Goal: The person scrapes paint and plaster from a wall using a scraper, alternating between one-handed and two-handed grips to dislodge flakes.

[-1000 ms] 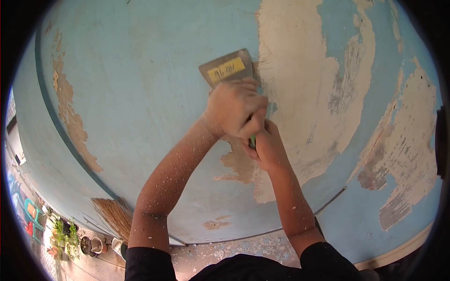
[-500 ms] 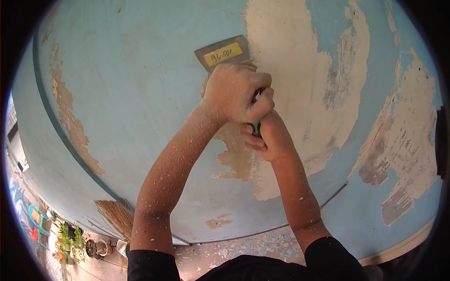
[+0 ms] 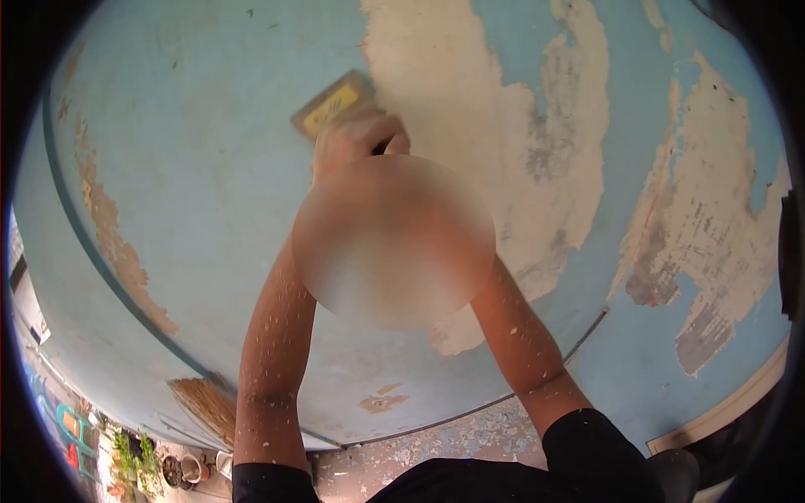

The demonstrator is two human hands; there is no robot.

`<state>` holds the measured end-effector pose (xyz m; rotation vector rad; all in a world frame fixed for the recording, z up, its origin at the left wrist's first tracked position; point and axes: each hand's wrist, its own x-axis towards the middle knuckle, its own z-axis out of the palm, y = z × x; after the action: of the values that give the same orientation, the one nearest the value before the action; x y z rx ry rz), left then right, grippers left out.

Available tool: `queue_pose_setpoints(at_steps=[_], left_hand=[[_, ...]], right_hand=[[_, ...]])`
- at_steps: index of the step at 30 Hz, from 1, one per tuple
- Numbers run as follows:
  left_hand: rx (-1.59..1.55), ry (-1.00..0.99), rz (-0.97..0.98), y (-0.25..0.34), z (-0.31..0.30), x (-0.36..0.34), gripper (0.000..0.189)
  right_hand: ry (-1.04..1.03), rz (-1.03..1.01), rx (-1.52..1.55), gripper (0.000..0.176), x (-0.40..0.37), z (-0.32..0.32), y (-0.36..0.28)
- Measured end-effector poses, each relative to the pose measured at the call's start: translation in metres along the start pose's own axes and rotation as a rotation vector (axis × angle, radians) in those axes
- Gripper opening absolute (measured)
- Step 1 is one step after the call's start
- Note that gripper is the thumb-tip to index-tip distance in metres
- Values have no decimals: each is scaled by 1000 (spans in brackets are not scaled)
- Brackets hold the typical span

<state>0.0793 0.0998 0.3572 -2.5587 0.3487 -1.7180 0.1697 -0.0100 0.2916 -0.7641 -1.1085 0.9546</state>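
Note:
My left hand (image 3: 356, 141) is closed around a wide scraper (image 3: 334, 104), just behind its blade. A yellow label with handwriting is stuck on the metal. The blade lies against the light blue wall (image 3: 210, 184), at the left edge of a large beige patch (image 3: 440, 92) where paint is gone. A blurred oval covers my right hand (image 3: 449, 225), hiding its fingers; half a second earlier they were wrapped around the scraper's green handle, and the arm still reaches to that spot. Pale flecks speckle both forearms.
More peeled patches (image 3: 729, 193) mark the wall at right, and a narrow one (image 3: 109, 218) at left. Paint chips litter the floor (image 3: 436, 432) below. A straw broom (image 3: 201, 407) leans at lower left, near potted plants (image 3: 138, 461) and a teal chair (image 3: 74, 423).
The scraper and my hands have moved left and slightly up across the wall, and the blade has tilted more. The view has shifted a little. My right hand is now covered by blur.

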Motion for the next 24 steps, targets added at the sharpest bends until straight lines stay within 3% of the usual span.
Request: queue_pose_setpoints(at_steps=[3, 5, 6, 8, 9, 12, 13, 15, 20, 24], left_hand=[[-108, -34, -62, 34, 27, -78, 11], [-138, -111, -210, 77, 50, -154, 5], [-102, -135, -209, 99, 60, -194, 14], [-271, -134, -627, 152, 82, -278, 13], [-298, -158, -714, 170, 91, -324, 12], [-522, -108, -1319, 220, 101, -387, 17], [-524, -115, -1316, 224, 102, -389, 17], [-651, -108, -1608, 234, 101, -390, 20], [-686, -88, -1563, 209, 126, -353, 21], [-774, -7, -1498, 215, 147, -324, 23]], right_hand=[[18, 98, -143, 28, -60, -30, 60], [188, 274, -134, 41, -123, -52, 125], [230, 371, -23, 44, -161, -60, 149], [356, 522, 176, 37, -240, -87, 203], [443, 519, 213, 35, -281, -103, 225], [746, 411, 222, 34, -341, -140, 231], [752, 330, 140, 34, -338, -147, 211], [750, 183, 13, 32, -314, -173, 170], [770, -154, -338, 31, -202, -205, 49], [709, -361, -478, 28, -107, -227, 7]])
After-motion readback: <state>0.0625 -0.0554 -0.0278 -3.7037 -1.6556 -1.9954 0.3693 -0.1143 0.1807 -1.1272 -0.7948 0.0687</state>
